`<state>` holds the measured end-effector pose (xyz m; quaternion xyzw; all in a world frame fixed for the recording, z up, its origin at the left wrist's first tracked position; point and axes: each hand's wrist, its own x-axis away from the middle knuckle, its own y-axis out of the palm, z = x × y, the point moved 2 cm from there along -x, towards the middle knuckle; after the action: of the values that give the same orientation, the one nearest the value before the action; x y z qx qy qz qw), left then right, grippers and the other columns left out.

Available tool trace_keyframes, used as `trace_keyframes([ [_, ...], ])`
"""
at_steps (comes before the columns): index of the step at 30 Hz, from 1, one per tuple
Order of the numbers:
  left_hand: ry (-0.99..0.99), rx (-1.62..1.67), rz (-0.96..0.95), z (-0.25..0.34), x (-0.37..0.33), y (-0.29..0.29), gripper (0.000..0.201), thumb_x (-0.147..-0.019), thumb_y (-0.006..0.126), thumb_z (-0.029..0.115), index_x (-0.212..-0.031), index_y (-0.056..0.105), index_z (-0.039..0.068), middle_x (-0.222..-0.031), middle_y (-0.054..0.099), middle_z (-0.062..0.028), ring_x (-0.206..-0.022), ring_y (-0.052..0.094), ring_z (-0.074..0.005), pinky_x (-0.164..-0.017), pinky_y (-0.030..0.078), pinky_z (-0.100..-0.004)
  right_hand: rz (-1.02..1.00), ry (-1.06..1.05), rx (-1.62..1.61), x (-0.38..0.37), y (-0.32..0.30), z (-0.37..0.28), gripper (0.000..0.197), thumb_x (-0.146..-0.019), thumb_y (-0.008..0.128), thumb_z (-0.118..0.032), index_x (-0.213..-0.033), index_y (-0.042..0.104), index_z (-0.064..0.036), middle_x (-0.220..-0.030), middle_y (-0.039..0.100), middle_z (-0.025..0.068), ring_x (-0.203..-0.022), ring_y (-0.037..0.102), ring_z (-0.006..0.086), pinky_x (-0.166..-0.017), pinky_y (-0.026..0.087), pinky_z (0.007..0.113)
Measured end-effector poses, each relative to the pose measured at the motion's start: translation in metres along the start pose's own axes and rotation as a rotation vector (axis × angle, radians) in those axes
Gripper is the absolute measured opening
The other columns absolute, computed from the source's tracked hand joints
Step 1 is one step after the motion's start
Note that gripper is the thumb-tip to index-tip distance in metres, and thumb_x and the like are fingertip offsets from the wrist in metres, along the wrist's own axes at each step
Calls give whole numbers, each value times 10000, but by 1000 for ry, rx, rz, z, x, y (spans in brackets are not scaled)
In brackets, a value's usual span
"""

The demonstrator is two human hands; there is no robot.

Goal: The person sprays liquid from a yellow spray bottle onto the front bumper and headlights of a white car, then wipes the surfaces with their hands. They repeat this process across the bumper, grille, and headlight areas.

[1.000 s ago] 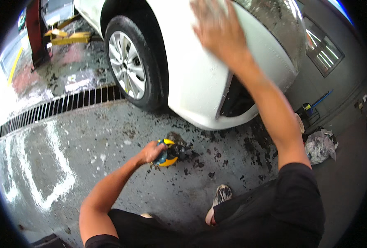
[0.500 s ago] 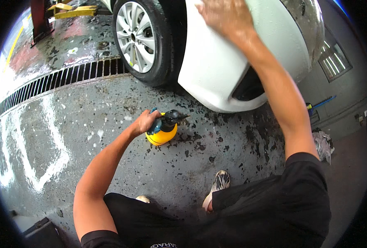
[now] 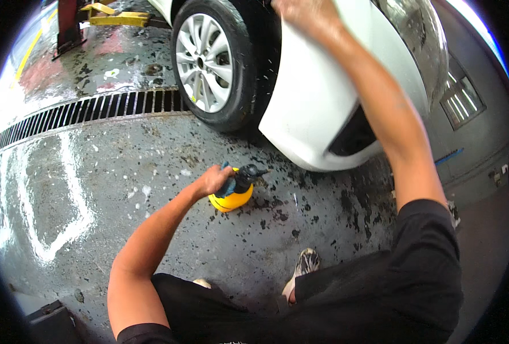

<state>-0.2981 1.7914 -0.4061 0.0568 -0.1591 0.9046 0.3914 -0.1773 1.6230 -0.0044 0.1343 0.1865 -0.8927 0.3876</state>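
Note:
My left hand (image 3: pixel 215 179) is closed around the blue-and-black handle of a yellow pump sprayer (image 3: pixel 234 199). Its black nozzle points right, above the wet grey floor. My right arm reaches up across the corner of a white car (image 3: pixel 314 103). At the upper edge, my right hand (image 3: pixel 310 18) lies against the bodywork beside the wheel arch. Most of its fingers are cut off by the edge of the picture, so its grip is hidden. Small drops show in the dark wheel arch just below it.
The car's tyre and silver wheel (image 3: pixel 205 63) stand left of the bumper. A metal floor grate (image 3: pixel 94 109) runs to the left. Farther back is a dark red post (image 3: pixel 70 28) with a yellow arm (image 3: pixel 118 18). A black box (image 3: pixel 54 324) sits at the lower left.
My right hand has slid up along the bodywork toward the wheel arch, partly leaving the picture. The car, sprayer and left hand appear slightly lower and farther right as the view shifts.

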Motion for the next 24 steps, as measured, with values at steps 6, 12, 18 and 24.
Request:
trace_keyframes([
  [6,62,-46,-4,-25,-16,-3,638,-944,441,524,-956,656,-77,-857,657,-249,-817,638,-335,-792,495,-459,95,19,86,8,-1,-35,536,-954,547,-300,-1423,556,-41,-1519,519,92,-1352,531,230,-1139,357,527],
  [12,56,55,-72,-20,-3,-1,623,-971,432,504,-872,651,-70,-767,642,-190,-755,624,-272,-759,495,-442,-257,-519,-235,275,8,-206,585,-952,491,-236,-1501,462,-39,-1602,396,108,-1514,301,239,-1205,259,476],
  [18,76,59,-65,-23,0,-9,572,-965,463,472,-930,676,-58,-789,660,-130,-742,617,-213,-703,504,-409,-258,-210,-39,155,0,-195,582,-1003,487,-355,-1458,501,8,-1590,406,140,-1495,330,271,-1238,188,520],
  [24,92,-64,-68,-14,-6,-9,595,-945,471,474,-887,637,-95,-752,653,-170,-709,614,-237,-689,489,-425,-509,-799,158,295,4,-241,600,-956,463,-322,-1469,516,-17,-1679,213,162,-1572,102,330,-1258,98,527],
])
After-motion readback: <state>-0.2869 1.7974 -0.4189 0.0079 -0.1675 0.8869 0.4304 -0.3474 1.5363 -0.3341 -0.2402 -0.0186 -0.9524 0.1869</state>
